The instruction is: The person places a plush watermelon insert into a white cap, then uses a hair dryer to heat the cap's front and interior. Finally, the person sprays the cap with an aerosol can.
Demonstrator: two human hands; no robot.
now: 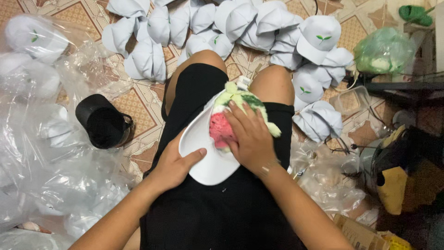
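Observation:
A white cap (pixel 203 153) lies on my lap, brim toward me. My left hand (pixel 173 164) grips the brim's left edge, thumb on top. My right hand (pixel 249 136) presses a soft pink and green plush piece (pixel 221 128) against the cap's crown, fingers spread over it. A small white tag (pixel 243 82) sticks up from the far end of the plush. I sit on the floor in black shorts, knees pointing away.
Several white caps (pixel 259 28) with a small green leaf mark lie piled on the tiled floor beyond my knees. A black cap (pixel 102 121) sits at left among clear plastic bags (pixel 51 176). A green bag (pixel 383 50), a clear container (pixel 352 99) and clutter fill the right.

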